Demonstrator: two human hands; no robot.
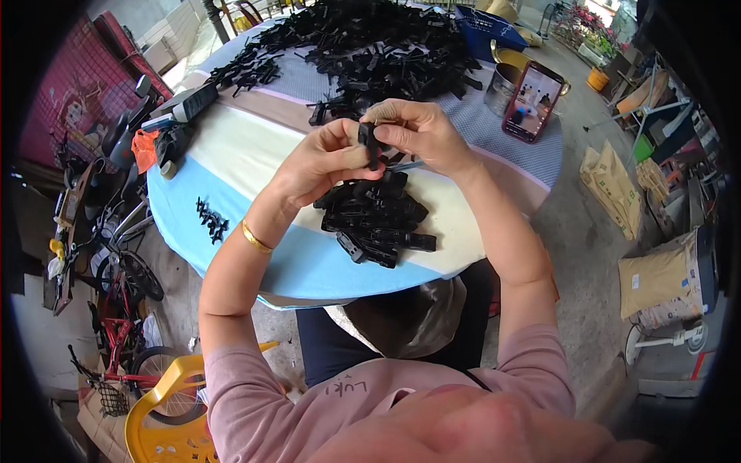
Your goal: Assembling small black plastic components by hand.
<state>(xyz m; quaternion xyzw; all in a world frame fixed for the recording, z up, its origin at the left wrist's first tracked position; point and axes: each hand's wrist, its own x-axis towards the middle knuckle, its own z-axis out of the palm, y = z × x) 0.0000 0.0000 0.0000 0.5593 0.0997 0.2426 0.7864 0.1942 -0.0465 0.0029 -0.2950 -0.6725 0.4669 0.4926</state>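
Observation:
Both my hands meet above the middle of the round table (255, 139), holding one small black plastic part (369, 139) upright between them. My left hand (328, 158) pinches it from the left with thumb and fingers. From the right, my right hand (421, 135) grips its upper end, fingertips wrapped over it. Just below my hands lies a pile of black plastic pieces (374, 216). Beyond them spreads a large heap of similar black parts (378, 54). A few tiny black pieces (211, 220) sit on the blue stripe, left of my left forearm.
A phone (532, 102) leans against a metal can (503, 86) at the table's right. A blue container (490, 32) stands behind them. Bags and boxes (174, 112) rest at the left edge. Around the table are a yellow chair (174, 401), a red bicycle (123, 347) and a cardboard box (660, 278).

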